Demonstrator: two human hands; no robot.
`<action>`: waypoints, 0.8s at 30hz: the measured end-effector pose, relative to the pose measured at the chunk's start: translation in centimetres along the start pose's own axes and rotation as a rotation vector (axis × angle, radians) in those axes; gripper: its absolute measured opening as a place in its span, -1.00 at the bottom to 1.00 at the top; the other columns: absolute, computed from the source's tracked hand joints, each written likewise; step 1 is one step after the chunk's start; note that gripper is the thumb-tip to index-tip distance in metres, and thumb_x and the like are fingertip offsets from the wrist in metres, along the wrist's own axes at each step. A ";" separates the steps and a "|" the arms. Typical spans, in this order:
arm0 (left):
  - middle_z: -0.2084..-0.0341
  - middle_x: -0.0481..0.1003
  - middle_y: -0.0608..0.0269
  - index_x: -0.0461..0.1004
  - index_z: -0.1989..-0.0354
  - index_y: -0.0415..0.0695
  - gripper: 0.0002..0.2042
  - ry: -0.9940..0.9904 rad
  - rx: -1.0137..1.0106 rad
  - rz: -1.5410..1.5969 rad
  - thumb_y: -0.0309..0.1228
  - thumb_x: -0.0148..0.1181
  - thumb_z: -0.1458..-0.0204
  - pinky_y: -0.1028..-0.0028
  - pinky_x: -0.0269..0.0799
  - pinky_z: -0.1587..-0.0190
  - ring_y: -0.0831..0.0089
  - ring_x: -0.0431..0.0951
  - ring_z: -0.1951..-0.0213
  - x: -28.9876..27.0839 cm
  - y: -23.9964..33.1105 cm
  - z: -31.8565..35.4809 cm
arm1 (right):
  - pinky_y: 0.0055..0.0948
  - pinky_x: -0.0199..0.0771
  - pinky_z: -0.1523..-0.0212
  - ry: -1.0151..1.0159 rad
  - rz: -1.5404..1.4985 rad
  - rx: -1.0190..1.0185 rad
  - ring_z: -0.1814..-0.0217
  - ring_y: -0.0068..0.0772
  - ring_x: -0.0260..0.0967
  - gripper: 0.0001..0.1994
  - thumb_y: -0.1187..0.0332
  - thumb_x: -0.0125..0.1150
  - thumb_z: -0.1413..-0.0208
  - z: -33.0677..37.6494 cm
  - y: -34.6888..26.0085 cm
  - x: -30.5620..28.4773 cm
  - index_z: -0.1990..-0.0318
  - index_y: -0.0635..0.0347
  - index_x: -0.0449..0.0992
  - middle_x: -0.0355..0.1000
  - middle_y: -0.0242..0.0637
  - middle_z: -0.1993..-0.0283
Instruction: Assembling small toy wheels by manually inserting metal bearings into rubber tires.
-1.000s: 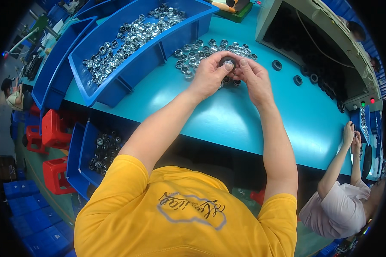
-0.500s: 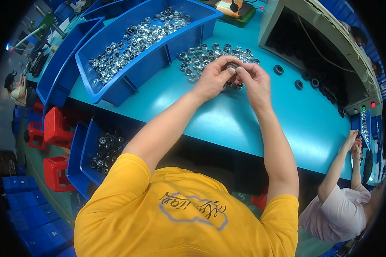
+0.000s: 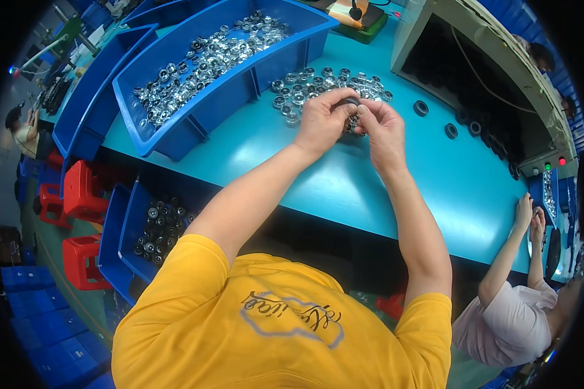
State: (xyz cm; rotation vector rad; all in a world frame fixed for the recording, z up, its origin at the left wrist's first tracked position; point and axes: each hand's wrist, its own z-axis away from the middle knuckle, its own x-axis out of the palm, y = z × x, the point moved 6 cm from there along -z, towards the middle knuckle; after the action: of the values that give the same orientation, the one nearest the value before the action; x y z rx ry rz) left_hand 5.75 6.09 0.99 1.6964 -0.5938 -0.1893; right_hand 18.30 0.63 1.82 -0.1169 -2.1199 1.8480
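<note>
Both my hands meet above the blue-green table, at the near edge of a spread of shiny silver wheel hubs (image 3: 298, 97). Between them is a black rubber ring (image 3: 348, 101). My left hand (image 3: 321, 123) is closed around its left side, thumb and forefinger pressed on it. From the right, my right hand (image 3: 384, 126) pinches the same ring with thumb and fingertips. Whether a hub sits inside the ring is hidden by my fingers. Several loose black rubber rings (image 3: 420, 108) lie to the right of my hands.
A big blue bin (image 3: 230, 74) of silver hubs stands at the left. On the right is a machine housing (image 3: 532, 78) with black rings heaped at its opening. Below the table edge sits another blue bin (image 3: 133, 243) with assembled black wheels. A co-worker (image 3: 509, 311) works at the right.
The ring has turned in my fingers and now shows more of its black edge. My right hand has shifted slightly left. The co-worker's hands at the right have moved a little.
</note>
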 end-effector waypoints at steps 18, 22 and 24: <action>0.48 0.52 0.40 0.54 -0.02 -0.11 -0.79 -0.077 -0.024 -0.061 -0.46 0.11 -0.26 0.62 0.38 0.54 0.69 0.43 0.55 0.2 0.3 -0.2 | -0.58 0.55 0.25 -0.010 -0.046 0.055 0.26 -0.58 0.47 -0.83 0.42 0.31 -0.21 -1.2 0.8 -0.9 0.12 0.31 0.55 0.54 -0.29 0.21; 0.42 0.55 0.37 0.52 -0.10 -0.08 -0.68 -0.104 -0.142 -0.111 -0.51 0.21 -0.16 0.62 0.40 0.48 0.69 0.47 0.47 0.0 0.4 -0.2 | -0.57 0.56 0.22 -0.040 -0.062 0.066 0.24 -0.56 0.48 -0.84 0.42 0.31 -0.21 -1.3 1.3 -1.2 0.13 0.28 0.55 0.54 -0.31 0.21; 0.39 0.56 0.34 0.52 -0.13 -0.08 -0.64 -0.076 -0.191 -0.143 -0.54 0.21 -0.14 0.63 0.42 0.45 0.68 0.47 0.45 -0.3 0.3 -0.3 | -0.56 0.56 0.20 -0.052 -0.031 0.048 0.21 -0.55 0.48 -0.84 0.41 0.32 -0.21 -1.3 1.4 -1.1 0.14 0.27 0.55 0.54 -0.31 0.21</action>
State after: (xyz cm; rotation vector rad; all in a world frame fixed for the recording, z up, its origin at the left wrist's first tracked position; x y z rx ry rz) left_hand 5.55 6.41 1.33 1.5518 -0.4940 -0.4023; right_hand 19.48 1.81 0.39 -0.0243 -2.0975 1.9023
